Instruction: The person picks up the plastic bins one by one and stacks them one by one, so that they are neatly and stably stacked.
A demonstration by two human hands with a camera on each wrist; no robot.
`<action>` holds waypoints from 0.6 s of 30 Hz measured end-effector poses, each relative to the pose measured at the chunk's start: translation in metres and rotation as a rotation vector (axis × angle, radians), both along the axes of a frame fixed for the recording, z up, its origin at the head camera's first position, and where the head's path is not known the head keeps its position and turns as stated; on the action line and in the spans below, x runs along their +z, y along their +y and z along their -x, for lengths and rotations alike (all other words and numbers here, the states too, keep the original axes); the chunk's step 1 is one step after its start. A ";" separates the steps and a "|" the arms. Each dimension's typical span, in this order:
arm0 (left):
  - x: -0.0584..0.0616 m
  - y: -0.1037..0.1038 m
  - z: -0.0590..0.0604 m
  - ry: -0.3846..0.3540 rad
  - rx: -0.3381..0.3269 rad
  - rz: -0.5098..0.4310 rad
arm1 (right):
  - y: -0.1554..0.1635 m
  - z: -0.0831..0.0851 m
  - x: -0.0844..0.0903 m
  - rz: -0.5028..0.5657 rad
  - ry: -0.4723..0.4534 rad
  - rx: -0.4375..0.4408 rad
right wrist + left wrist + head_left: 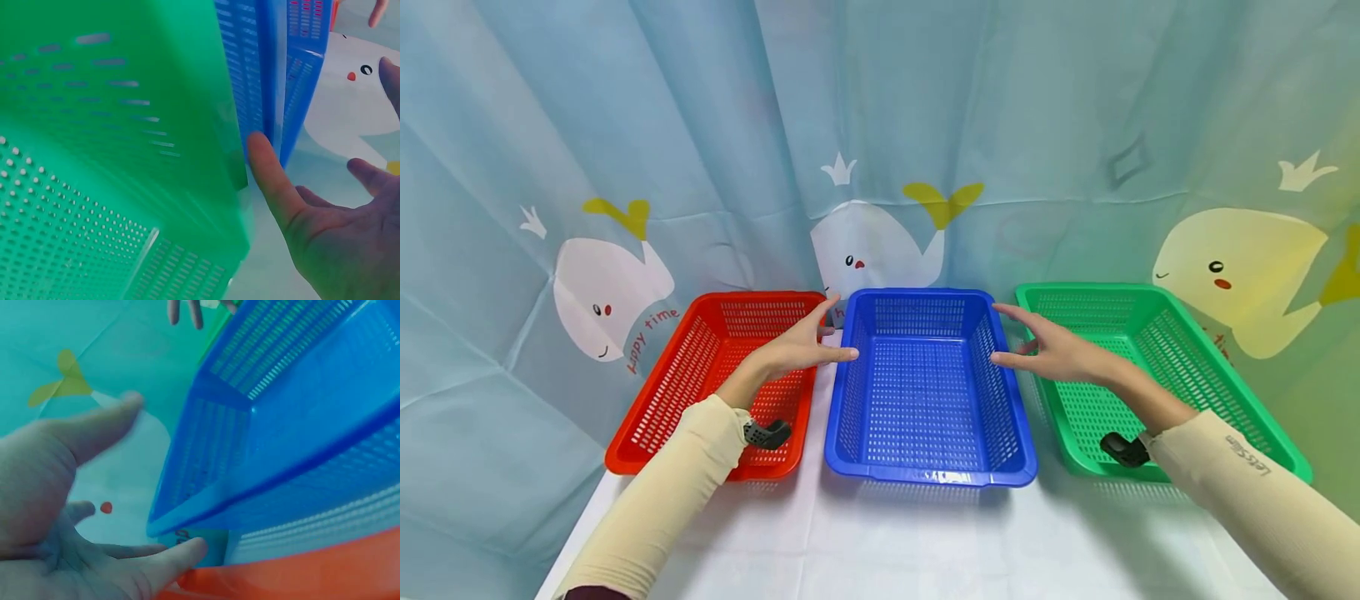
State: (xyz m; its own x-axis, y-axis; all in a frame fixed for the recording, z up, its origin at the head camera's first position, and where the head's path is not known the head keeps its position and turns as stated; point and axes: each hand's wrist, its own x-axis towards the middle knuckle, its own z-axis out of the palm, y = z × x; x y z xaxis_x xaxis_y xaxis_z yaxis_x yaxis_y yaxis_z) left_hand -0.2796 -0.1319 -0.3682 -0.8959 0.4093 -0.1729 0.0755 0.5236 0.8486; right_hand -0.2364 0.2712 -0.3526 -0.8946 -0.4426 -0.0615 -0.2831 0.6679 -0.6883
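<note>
A blue perforated plastic basket stands in the middle of the white table, with nothing inside it. My left hand hovers at its left side, thumb and fingers spread apart, and the thumb tip overlaps the blue rim in the head view. On the opposite side my right hand mirrors it, fingers spread beside the basket's right rim. In the right wrist view, one of the right hand's fingers points toward the blue wall between the two baskets. Neither hand holds anything.
To the left sits a red basket, partly under my left forearm. A green basket stands on the right, beneath my right wrist. Behind them hangs a light blue curtain printed with whales. The white tabletop extends in front.
</note>
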 end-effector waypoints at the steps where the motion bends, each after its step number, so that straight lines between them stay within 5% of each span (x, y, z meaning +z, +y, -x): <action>1: 0.000 0.001 0.000 -0.022 0.002 -0.010 | 0.000 0.000 0.000 0.011 -0.036 -0.007; 9: -0.002 0.004 -0.001 -0.219 -0.004 -0.081 | 0.002 0.001 -0.001 0.115 -0.287 -0.041; 18: -0.006 0.001 -0.003 -0.163 -0.037 0.013 | 0.005 0.003 -0.006 0.168 -0.426 -0.044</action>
